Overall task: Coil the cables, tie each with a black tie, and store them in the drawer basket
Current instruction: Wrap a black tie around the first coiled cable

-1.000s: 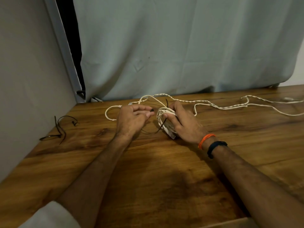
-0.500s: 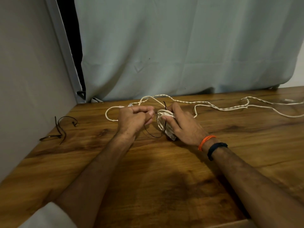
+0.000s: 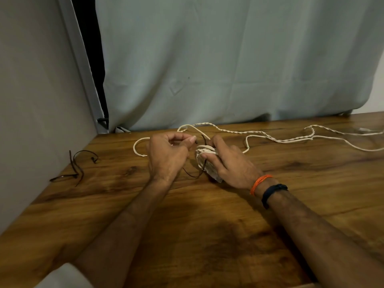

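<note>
Right hand point(image 3: 229, 163), grip clamped on the coiled bundle of white cable point(image 3: 204, 155), holds it down mid-bench. Left hand point(image 3: 167, 154), just left of the bundle, grip pinched on the thin black wire tie point(image 3: 197, 173) looped round the coil. Loose twisted white cable point(image 3: 270, 137) trails far right across the brown wooden bench point(image 3: 207, 235). Spare black ties point(image 3: 76, 167) lie far left, by the wall.
</note>
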